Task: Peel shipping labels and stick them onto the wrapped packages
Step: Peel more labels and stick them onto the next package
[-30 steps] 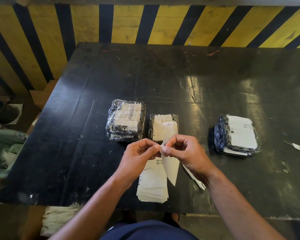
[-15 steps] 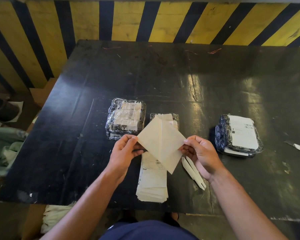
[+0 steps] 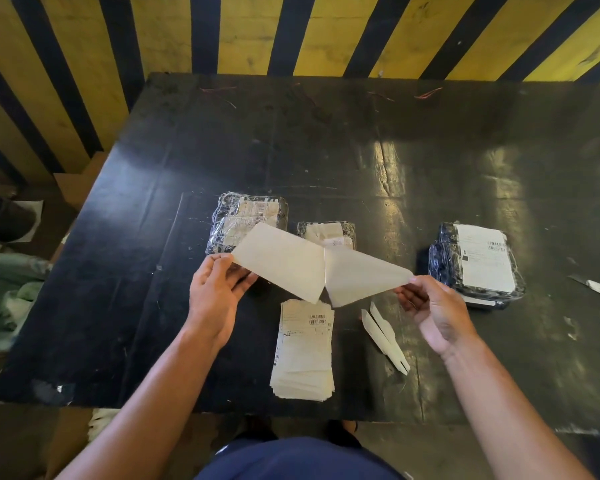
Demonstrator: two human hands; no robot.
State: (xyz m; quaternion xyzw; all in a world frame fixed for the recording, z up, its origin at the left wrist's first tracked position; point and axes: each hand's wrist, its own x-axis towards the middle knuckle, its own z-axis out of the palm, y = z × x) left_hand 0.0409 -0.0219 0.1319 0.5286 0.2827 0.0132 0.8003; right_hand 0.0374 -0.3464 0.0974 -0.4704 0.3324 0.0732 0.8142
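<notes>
Above the black counter [image 3: 430, 174], the left hand [image 3: 215, 299] pinches the outer corner of one pale sheet [image 3: 281, 261] while the right hand [image 3: 433, 310] pinches the far tip of the other sheet [image 3: 361, 275]; the two pieces meet only along a short seam at the middle, so the label and its backing look nearly parted, though which piece is the sticky one cannot be told. The chief risk, as I judge it, is that the freed label curls or folds onto itself once the seam lets go, since each piece hangs from a single corner. It could also sag onto the stack of labels [image 3: 303, 351] just below and stick there. The small wrapped package [image 3: 326, 233] behind the sheets is probably the target; laid down askew over crinkled film, the label may wrinkle. The package on the right [image 3: 475, 265] already wears a label.
</notes>
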